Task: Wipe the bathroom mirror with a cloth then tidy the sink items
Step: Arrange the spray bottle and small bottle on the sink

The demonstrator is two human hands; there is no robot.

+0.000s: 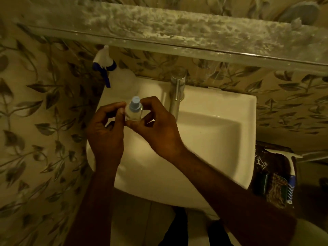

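A small clear bottle with a pale blue cap (pixel 134 110) is upright over the left rim of the white sink (pixel 213 132). My left hand (pixel 104 132) pinches its left side and my right hand (pixel 156 125) grips its right side and base. Behind it, at the sink's back left corner, stands a white spray bottle with a blue trigger (pixel 113 73). A chrome tap (pixel 176 89) rises at the back centre. No cloth is in either hand. The glass shelf (pixel 159 34) above is smeared white.
Leaf-patterned wallpaper covers the wall on the left and behind. To the right of the sink a dark stand holds a white and blue squeegee (pixel 291 173) and a patterned sponge or cloth (pixel 276 189). A grey round object (pixel 301 14) sits top right.
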